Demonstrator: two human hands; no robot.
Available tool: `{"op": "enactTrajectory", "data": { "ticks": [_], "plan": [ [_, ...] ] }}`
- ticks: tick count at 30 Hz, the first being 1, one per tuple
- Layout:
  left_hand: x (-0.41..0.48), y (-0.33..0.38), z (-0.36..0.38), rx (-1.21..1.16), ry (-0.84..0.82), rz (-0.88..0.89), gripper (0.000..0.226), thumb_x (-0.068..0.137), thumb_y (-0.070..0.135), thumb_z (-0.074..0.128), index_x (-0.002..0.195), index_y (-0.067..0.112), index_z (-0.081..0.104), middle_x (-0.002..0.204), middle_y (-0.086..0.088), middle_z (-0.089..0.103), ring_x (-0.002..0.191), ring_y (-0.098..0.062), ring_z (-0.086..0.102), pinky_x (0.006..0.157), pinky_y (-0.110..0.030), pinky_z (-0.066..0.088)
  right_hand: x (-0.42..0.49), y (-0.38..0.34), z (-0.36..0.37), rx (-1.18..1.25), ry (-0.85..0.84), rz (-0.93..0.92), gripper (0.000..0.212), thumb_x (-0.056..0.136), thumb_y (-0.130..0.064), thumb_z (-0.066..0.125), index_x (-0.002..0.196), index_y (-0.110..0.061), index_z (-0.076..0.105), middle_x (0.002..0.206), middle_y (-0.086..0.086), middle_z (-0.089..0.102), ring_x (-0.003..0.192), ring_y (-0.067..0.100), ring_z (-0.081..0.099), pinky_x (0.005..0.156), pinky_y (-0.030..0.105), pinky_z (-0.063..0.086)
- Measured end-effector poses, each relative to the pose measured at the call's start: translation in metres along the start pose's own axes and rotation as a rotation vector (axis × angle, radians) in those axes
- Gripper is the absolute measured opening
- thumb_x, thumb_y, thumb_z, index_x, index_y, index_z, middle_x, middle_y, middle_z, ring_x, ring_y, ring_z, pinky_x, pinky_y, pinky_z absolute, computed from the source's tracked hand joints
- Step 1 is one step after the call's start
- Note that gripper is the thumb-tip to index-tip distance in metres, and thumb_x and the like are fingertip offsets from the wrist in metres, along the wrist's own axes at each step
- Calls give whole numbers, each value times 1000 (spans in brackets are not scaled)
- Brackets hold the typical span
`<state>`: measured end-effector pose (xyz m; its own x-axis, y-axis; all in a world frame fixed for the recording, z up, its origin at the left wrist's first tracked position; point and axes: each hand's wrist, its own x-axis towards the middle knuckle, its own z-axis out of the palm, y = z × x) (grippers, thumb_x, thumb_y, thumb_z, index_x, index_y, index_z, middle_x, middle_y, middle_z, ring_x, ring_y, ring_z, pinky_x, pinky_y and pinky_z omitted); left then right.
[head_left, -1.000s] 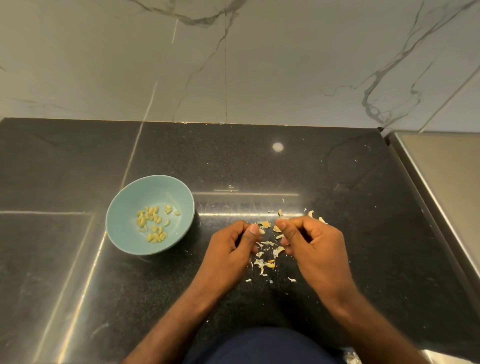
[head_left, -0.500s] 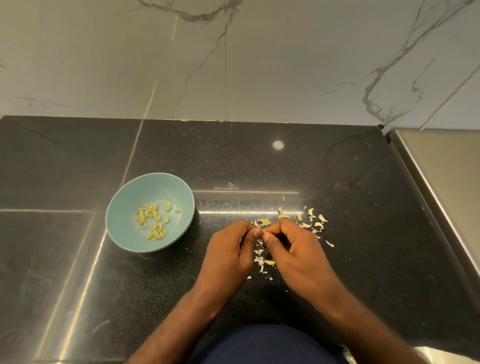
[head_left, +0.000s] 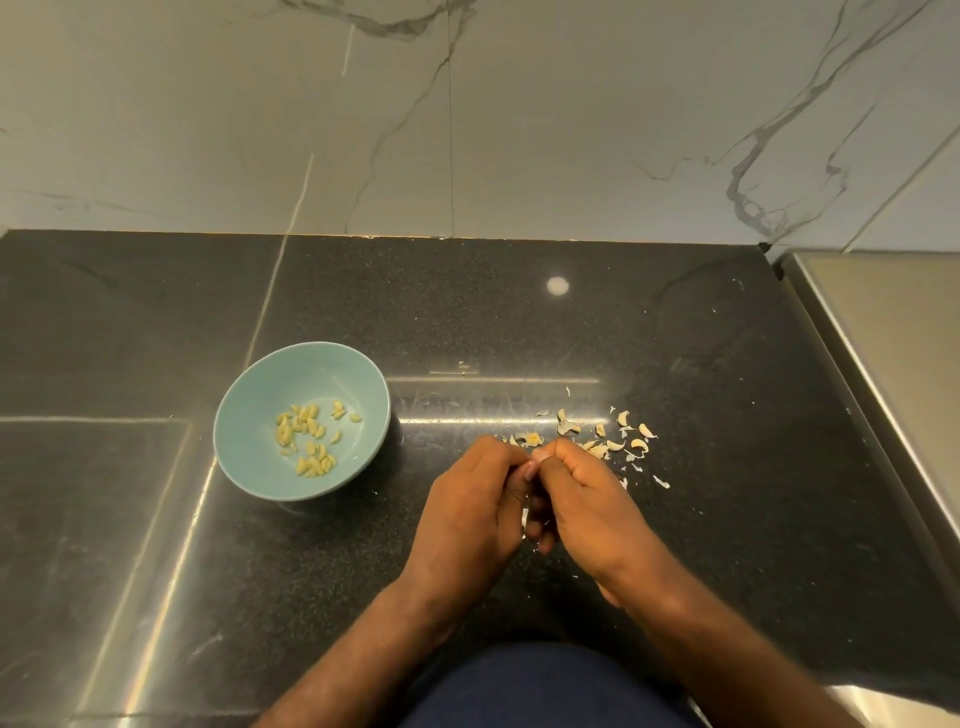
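Observation:
My left hand (head_left: 467, 509) and my right hand (head_left: 592, 504) meet over the black counter (head_left: 519, 322), fingers curled and thumb tips touching. Together they pinch something small, probably a seed, which the fingers hide. Just beyond and to the right of my hands lies a scatter of pale husk pieces (head_left: 608, 441). A light blue bowl (head_left: 260, 384) stands to the left of my left hand, apart from it. Several yellowish peeled seeds (head_left: 306, 436) lie in the bowl's bottom.
A grey marble wall (head_left: 467, 130) closes the counter's far side. A steel surface (head_left: 893, 332) runs along the right edge. My dark blue clothing (head_left: 545, 686) shows at the bottom.
My hands were a little apart a second ago and have closed together, thumb tips now touching. With my right hand shifted left, more husk pieces show to its right. The bowl has not moved.

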<state>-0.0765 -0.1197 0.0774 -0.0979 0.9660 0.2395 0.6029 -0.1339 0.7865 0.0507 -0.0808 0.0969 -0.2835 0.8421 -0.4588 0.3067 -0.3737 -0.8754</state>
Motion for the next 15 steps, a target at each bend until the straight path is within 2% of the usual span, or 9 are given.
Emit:
{"op": "enactTrajectory", "data": {
  "ticks": [3,7,10,15],
  "plan": [
    [2,5,-3,-309,-15,-193,10,97,11,60,90,14,66,70,6,66,64,-1,63,60,-11,46,-1,1,-1,69,11,-15,31,105,-31,45,94,-5,59,69,3,58,59,16,59,52,29,48],
    [6,5,-6,-551,-63,-349,8,96,9,61,95,8,69,77,-6,72,67,-9,67,60,-19,52,0,0,-5,135,42,-89,26,102,-25,52,92,-3,62,68,4,64,60,18,59,53,29,50],
    [8,2,-8,-608,-68,-428,8,94,13,65,95,8,71,79,-4,75,69,-11,68,62,-20,53,3,2,-8,112,75,-141,18,100,-19,57,91,-7,67,69,2,67,62,17,61,55,30,52],
    [6,-3,-7,-471,-69,-394,8,94,20,66,90,14,71,77,-3,72,69,-20,67,63,-26,57,5,5,-8,37,100,-206,14,98,-16,60,96,-18,73,75,-3,71,67,11,66,61,26,54]
  ]
}}
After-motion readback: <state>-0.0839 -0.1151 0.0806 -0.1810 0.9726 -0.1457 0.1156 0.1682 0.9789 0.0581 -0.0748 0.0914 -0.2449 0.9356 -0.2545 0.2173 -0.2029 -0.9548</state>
